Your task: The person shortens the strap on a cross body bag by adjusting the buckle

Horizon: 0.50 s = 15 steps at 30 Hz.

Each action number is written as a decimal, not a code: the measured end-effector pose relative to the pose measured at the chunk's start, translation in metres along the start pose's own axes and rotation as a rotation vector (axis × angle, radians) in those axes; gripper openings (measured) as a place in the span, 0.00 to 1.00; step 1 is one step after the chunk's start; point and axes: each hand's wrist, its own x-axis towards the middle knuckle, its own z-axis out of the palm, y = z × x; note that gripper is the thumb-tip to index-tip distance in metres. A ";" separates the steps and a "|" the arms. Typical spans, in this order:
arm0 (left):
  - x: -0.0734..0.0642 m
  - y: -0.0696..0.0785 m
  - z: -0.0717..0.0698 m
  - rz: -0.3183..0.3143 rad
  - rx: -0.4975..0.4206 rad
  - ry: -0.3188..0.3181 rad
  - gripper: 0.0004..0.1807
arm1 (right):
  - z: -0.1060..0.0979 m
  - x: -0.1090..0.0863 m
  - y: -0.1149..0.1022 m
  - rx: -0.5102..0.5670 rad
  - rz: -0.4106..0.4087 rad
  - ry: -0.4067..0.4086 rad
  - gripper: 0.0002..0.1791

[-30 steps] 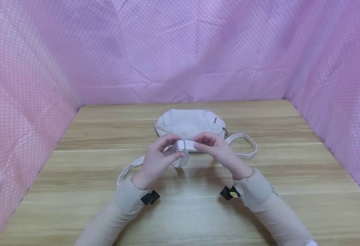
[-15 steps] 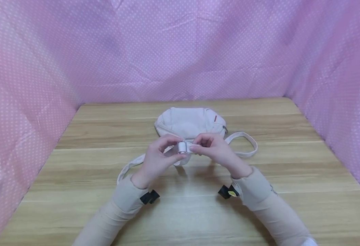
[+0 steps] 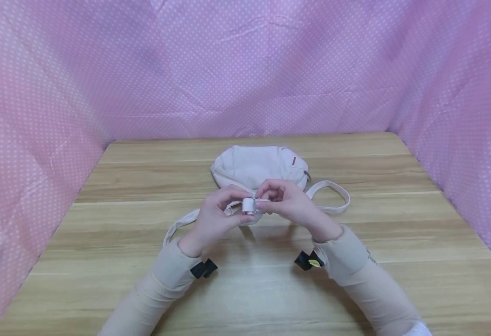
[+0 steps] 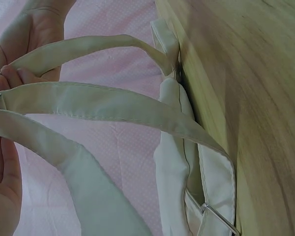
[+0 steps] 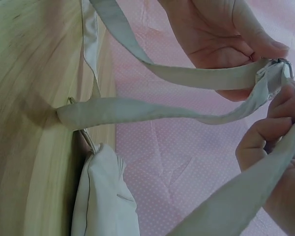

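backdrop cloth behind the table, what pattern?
Pink with small white polka dots; the backdrop cloth shows best in the head view, wrapping around the table.

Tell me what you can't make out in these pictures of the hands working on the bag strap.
- Buckle: head view, too small, fingers cover it; how the strap threads through is unclear.
- Left hand: left wrist view, cut off by the left edge, only fingertips show.
- Bag: both wrist views, cut off at the bottom edge; zipper state not readable.
- Right hand: head view, its pinch is hidden by its own knuckles.
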 end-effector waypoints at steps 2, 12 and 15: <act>0.000 0.000 0.000 0.004 -0.001 -0.005 0.22 | 0.001 0.001 -0.001 0.018 0.017 -0.003 0.08; 0.001 0.000 -0.003 0.004 0.018 0.001 0.23 | -0.004 -0.003 0.004 0.055 0.020 -0.025 0.12; 0.000 0.000 -0.004 0.011 0.022 0.019 0.23 | -0.009 -0.005 0.007 0.038 0.006 -0.014 0.13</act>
